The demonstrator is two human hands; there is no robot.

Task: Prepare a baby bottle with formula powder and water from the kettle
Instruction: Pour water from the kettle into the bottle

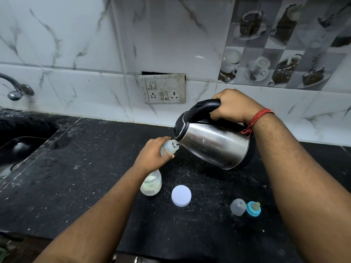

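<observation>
My right hand (232, 106) grips the black handle of a steel kettle (214, 143), which is tilted left with its spout at the mouth of a clear baby bottle (169, 148). My left hand (152, 155) holds that bottle, tilted toward the spout, above the black counter. An open jar of pale formula powder (152, 184) stands just below my left wrist, partly hidden by it. Its white lid (181, 195) lies flat to the right. The bottle's clear cap (238, 207) and blue teat ring (253, 208) rest farther right.
The black stone counter (91, 168) runs to a sink (20, 149) at the left, with a tap (16, 88) above it. A switch and socket plate (164, 89) sits on the marble-tiled wall behind. The counter's front edge is near the bottom.
</observation>
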